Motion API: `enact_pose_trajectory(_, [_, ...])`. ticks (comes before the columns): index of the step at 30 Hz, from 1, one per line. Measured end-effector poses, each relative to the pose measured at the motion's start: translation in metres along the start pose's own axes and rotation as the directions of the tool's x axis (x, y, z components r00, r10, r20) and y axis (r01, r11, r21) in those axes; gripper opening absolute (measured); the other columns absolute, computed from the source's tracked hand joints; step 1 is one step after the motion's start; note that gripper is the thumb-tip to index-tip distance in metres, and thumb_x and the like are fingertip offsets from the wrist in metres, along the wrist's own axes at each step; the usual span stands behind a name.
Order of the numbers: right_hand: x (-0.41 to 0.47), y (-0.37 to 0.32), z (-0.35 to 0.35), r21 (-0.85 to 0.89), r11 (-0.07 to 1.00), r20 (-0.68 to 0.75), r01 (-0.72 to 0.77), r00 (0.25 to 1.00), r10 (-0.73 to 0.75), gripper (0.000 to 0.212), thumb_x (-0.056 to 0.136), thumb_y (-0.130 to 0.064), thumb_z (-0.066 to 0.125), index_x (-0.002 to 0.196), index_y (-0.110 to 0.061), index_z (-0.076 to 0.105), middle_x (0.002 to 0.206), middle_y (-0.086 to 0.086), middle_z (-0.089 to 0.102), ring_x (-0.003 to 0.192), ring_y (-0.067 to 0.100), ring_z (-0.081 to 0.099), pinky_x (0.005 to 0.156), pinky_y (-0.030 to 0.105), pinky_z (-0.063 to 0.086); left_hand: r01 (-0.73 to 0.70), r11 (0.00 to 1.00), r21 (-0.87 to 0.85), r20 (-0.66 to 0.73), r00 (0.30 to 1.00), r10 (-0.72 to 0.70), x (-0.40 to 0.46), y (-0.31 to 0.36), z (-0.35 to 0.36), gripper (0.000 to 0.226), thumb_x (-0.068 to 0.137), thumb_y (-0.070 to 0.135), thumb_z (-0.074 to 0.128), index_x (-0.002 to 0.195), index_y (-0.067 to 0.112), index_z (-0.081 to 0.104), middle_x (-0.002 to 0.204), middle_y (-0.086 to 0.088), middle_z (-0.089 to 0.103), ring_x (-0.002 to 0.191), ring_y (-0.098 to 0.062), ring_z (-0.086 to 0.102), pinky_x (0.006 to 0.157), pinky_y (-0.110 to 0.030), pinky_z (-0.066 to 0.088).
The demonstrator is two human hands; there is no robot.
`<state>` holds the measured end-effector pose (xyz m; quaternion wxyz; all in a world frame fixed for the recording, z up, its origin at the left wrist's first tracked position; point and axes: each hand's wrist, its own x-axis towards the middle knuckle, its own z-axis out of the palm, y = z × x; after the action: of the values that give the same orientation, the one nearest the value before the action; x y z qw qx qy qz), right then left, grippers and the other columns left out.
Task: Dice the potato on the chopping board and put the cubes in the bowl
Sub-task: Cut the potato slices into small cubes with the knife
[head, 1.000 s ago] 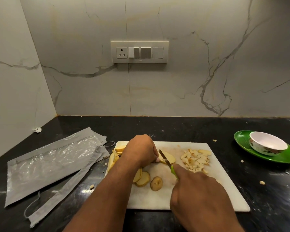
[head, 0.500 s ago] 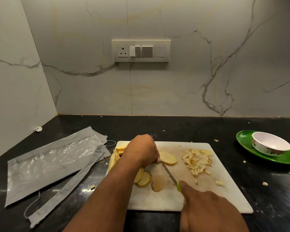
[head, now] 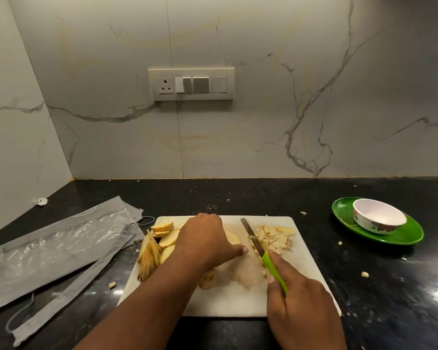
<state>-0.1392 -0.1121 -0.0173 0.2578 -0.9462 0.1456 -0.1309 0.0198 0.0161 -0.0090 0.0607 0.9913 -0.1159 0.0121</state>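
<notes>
Potato slices: wet, firm, apt to slide

My left hand (head: 202, 238) presses a pale potato slice (head: 232, 238) flat on the white plastic chopping board (head: 240, 301). My right hand (head: 300, 305) has a clamped grip on the green-handled knife (head: 262, 251); cut cubes (head: 276, 237) lie just beyond it. The white bowl (head: 378, 215) waits, well apart.

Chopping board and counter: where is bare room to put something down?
Free: the counter strip between wall and chopping board; the board's near edge; the patch between board and green plate. Crowded: potato slices, left hand, right hand with knife, cubes; plastic bag left.
</notes>
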Motion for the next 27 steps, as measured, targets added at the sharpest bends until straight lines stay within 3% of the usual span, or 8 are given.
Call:
enact_pose_trajectory(4, [0.002, 0.009, 0.005, 0.143, 0.990, 0.000, -0.004, 1.000, 0.004, 0.048, 0.097, -0.041, 0.050, 0.138, -0.064, 0.040, 0.125, -0.017, 0.067, 0.111, 0.011, 0.061, 0.093, 0.027, 0.047, 0.013, 1.000, 0.019, -0.024, 1.000, -0.012, 0.003, 0.001, 0.003, 0.087, 0.074, 0.088, 0.061, 0.133, 0.023, 0.068, 0.120, 0.003, 0.071, 0.096, -0.013, 0.062, 0.072, -0.024, 0.047])
enact_pose_trajectory(9, [0.005, 0.018, 0.007, 0.241, 0.970, -0.021, -0.006, 1.000, 0.012, 0.046, 0.094, -0.037, 0.057, 0.135, -0.059, 0.050, 0.126, -0.023, 0.065, 0.114, 0.008, 0.060, 0.092, 0.020, 0.045, 0.019, 0.999, 0.032, -0.015, 1.000, -0.018, 0.003, 0.010, 0.004, 0.069, 0.084, 0.079, 0.061, 0.116, 0.019, 0.075, 0.084, 0.006, 0.065, 0.072, -0.012, 0.059, 0.067, -0.021, 0.049])
enact_pose_trajectory(14, [0.006, 0.023, 0.009, 0.299, 0.954, -0.027, -0.003, 1.000, 0.012, 0.046, 0.093, -0.036, 0.060, 0.132, -0.058, 0.053, 0.123, -0.021, 0.067, 0.110, 0.008, 0.062, 0.092, 0.024, 0.048, -0.023, 0.999, 0.045, -0.039, 0.999, 0.025, -0.003, 0.017, 0.008, 0.059, 0.094, 0.066, 0.059, 0.132, 0.022, 0.069, 0.119, 0.002, 0.072, 0.095, -0.015, 0.063, 0.082, -0.026, 0.050])
enact_pose_trajectory(17, [0.007, 0.026, 0.010, 0.335, 0.942, -0.036, 0.008, 0.999, 0.004, 0.046, 0.092, -0.033, 0.060, 0.130, -0.058, 0.055, 0.121, -0.022, 0.068, 0.099, 0.003, 0.061, 0.087, 0.019, 0.047, -0.056, 0.998, 0.023, -0.043, 0.997, 0.057, -0.004, 0.018, 0.012, 0.062, 0.095, 0.062, 0.059, 0.146, 0.025, 0.058, 0.145, 0.001, 0.059, 0.128, -0.021, 0.058, 0.103, -0.033, 0.049])
enact_pose_trajectory(19, [0.007, 0.027, 0.010, 0.355, 0.935, -0.039, 0.010, 0.999, 0.004, 0.046, 0.092, -0.031, 0.061, 0.130, -0.057, 0.056, 0.119, -0.023, 0.068, 0.093, -0.001, 0.058, 0.084, 0.016, 0.045, -0.090, 0.996, -0.008, -0.039, 0.995, 0.090, -0.003, 0.019, 0.013, 0.063, 0.095, 0.060, 0.060, 0.150, 0.028, 0.053, 0.154, 0.002, 0.051, 0.139, -0.022, 0.049, 0.111, -0.037, 0.044])
enact_pose_trajectory(24, [0.007, 0.028, 0.009, 0.388, 0.922, -0.042, 0.015, 0.999, 0.002, 0.044, 0.093, -0.031, 0.060, 0.132, -0.053, 0.058, 0.114, -0.028, 0.066, 0.090, -0.006, 0.052, 0.085, 0.017, 0.044, -0.155, 0.983, -0.102, -0.010, 0.988, 0.155, 0.000, 0.018, 0.012, 0.041, 0.099, 0.046, 0.058, 0.136, 0.032, 0.068, 0.136, 0.006, 0.067, 0.120, -0.018, 0.059, 0.103, -0.033, 0.049])
enact_pose_trajectory(27, [0.007, 0.027, 0.007, 0.387, 0.922, -0.040, 0.017, 0.999, -0.001, 0.044, 0.094, -0.031, 0.059, 0.134, -0.051, 0.056, 0.124, -0.027, 0.063, 0.096, -0.005, 0.052, 0.089, 0.017, 0.044, -0.213, 0.964, -0.156, 0.007, 0.976, 0.217, 0.001, 0.009, 0.007, 0.033, 0.095, 0.034, 0.061, 0.125, 0.033, 0.075, 0.126, 0.010, 0.071, 0.108, -0.013, 0.062, 0.100, -0.029, 0.053])
